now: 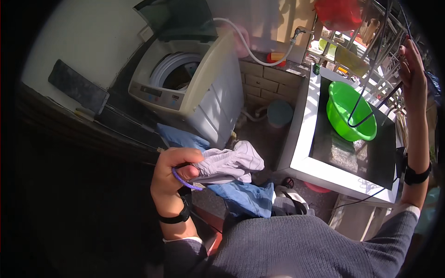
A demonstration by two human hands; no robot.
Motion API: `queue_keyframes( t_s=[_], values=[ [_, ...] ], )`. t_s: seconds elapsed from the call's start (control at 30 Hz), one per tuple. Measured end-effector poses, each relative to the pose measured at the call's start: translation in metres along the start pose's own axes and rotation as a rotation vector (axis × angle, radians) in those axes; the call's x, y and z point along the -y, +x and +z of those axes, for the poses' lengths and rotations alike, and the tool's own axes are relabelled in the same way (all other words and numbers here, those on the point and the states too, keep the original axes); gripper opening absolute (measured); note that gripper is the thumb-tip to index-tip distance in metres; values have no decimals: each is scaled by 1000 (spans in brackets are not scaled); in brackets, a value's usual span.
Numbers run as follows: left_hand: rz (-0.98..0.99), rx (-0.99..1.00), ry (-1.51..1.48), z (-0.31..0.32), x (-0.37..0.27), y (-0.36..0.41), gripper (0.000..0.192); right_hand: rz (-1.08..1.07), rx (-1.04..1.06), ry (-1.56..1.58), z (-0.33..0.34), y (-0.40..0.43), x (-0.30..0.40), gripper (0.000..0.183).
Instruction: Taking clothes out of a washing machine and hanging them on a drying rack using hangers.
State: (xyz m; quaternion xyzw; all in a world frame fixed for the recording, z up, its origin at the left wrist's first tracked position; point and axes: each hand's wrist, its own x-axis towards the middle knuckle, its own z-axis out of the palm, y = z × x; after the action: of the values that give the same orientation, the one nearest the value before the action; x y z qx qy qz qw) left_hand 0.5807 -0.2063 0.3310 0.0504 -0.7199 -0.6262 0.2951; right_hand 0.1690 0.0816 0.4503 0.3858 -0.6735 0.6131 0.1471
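My left hand is closed on a bunched pale lilac cloth garment, low in front of my body. A purple cord-like strip curves out below my thumb. Blue cloth hangs beneath the garment, and more blue cloth shows behind my hand. My right hand is raised at the far right, beside a thin dark bent rod. The rod meets the hand's edge, but whether the fingers grip it cannot be told. A green plastic basin sits on a white-edged dark counter, behind the rod's bend.
A top-loading washing machine stands at upper left with its lid raised. A white hose runs from it to a wall tap. The white counter edge borders the right side. Metal bars and a red item are beyond.
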Motion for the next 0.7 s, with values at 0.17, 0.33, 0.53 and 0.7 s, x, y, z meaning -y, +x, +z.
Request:
queue_keyframes(
  t_s=[0.17, 0.33, 0.53, 0.7],
  values=[
    [10, 390, -120, -29, -19, 2, 27, -13, 89, 252, 37, -12, 18, 41],
    [26, 690, -35, -38, -26, 7, 25, 58, 559, 1355, 169, -53, 81, 36],
    [83, 476, 163, -21, -51, 5, 25, 432, 228, 1777, 234, -91, 137, 32],
    [323, -94, 349, -43, -58, 0, 45, 748, 539, 1735, 272, -141, 96, 27]
  ],
)
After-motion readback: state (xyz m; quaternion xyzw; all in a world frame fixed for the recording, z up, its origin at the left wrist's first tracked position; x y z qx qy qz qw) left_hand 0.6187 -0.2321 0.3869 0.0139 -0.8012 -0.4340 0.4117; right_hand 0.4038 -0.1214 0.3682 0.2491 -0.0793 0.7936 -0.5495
